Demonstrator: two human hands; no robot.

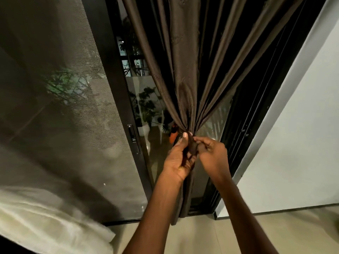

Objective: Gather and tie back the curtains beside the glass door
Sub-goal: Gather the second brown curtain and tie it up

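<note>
Leftmost, a sheer pale curtain (45, 110) is hanging over the glass, its lower edge bunching bottom left. Next to it the dark door frame (117, 99) is running down at a tilt, with a small black latch (132, 133) on it, and the glass door (148, 107) is showing potted plants (146, 105) behind it. You're standing close in, both forearms reaching up from the bottom of the view. Your left hand (177, 158) is closing around the gathered brown curtain (185, 70) at its pinched waist, thumb up and fingers wrapping the bunch. The folds are fanning out above that pinch and hanging in a narrow column below it, down to the floor (201, 235). Your right hand (212, 154) is touching the same bunch from the right, fingertips pinching a bit of brown fabric just beside your left thumb; can't tell if that's a tie strip or a curtain fold. Right of the hands, the dark door track is running down, then the white wall (297, 143) is filling the right side.
</note>
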